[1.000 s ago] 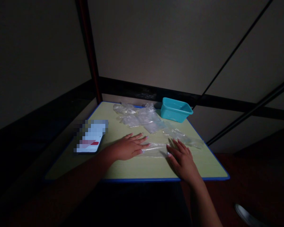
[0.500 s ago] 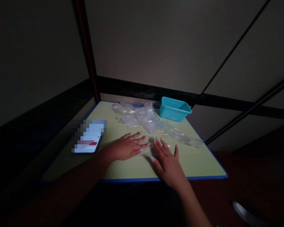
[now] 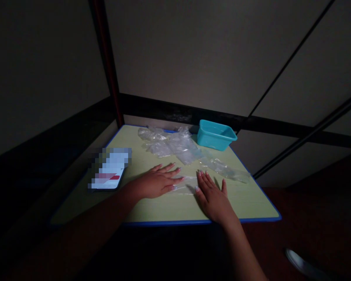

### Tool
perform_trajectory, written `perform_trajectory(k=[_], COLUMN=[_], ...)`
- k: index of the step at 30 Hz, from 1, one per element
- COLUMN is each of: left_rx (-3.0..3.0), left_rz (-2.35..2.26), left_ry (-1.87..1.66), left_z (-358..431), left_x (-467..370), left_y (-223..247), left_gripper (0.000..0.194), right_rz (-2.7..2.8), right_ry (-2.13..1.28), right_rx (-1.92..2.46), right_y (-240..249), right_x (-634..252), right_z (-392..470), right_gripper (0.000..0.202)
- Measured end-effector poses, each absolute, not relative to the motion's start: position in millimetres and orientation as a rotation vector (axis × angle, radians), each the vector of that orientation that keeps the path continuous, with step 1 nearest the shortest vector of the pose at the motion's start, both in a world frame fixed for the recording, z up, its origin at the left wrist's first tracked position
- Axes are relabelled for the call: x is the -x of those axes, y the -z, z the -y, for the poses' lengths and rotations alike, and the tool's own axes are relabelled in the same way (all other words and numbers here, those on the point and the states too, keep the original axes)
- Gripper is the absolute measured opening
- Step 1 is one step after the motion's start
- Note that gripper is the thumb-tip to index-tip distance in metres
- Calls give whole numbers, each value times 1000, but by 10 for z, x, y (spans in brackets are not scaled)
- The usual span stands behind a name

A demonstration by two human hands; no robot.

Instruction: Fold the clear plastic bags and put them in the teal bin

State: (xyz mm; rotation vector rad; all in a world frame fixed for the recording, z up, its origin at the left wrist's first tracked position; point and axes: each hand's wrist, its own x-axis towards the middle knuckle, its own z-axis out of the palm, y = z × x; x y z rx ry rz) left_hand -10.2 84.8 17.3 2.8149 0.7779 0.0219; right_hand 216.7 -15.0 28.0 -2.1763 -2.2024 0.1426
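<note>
A clear plastic bag (image 3: 186,185) lies flat on the pale yellow table (image 3: 169,208) in front of me. My left hand (image 3: 156,181) rests on its left part, fingers spread and palm down. On the right part lies my right hand (image 3: 212,195), also flat, its thumb and little finger apart from the others. Parts of the bag are hidden beneath both hands. Beyond them is a loose pile of crumpled clear plastic bags (image 3: 184,146). Another clear bag (image 3: 225,171) stretches toward the table's right edge.
A turquoise plastic basket (image 3: 213,136) stands at the back right of the table. Left of my left hand is a phone (image 3: 112,169) with a lit, blurred screen. A wall (image 3: 181,58) rises behind the table, which has a blue edge.
My right hand has slid to the right across the bag, baring more of the plastic between the hands. My left hand has stayed in place.
</note>
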Motion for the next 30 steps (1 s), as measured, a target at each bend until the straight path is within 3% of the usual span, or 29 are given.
perform_trajectory(k=[16,22,30], left_rx=[-2841,-2863,-2864], left_rz=[-846,-852,-835], left_ry=[8,1,-15], left_z=[-860,-853,-867], left_x=[100,83,91], left_y=[-113,-108,-96], left_gripper=[56,58,59], right_rz=[2083,2312,2300], right_ry=[73,-75,-208], right_rx=[2200,1920,2023], right_y=[-204,-283,-332], right_x=[-2198,-1820,-1786], right_z=[208,198,109], right_gripper=[59,64,64])
